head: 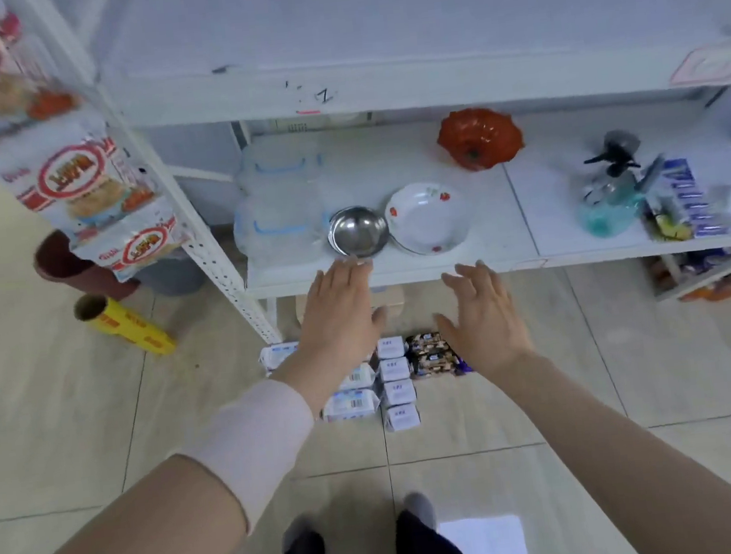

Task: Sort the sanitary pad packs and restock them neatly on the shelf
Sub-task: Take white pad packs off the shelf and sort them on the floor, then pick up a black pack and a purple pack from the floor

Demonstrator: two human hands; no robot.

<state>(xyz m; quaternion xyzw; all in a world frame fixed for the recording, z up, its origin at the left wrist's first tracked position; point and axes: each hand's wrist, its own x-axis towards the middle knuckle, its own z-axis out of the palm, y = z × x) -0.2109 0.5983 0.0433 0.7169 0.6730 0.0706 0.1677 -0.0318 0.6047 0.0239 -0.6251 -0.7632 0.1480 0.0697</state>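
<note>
At frame centre, our left hand (341, 320) and right hand (485, 318) spread wide, empty, above the pad packs (395, 384).

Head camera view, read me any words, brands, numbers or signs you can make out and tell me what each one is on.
"Z" or "7", unclear which: handwritten mark on the shelf edge.
Red-ringed logo on the hanging snack bags: upside down, too blurred to read.
Labels and barcodes on the white pad packs on the floor: too small.
Dark patterned packs: unreadable.
</note>
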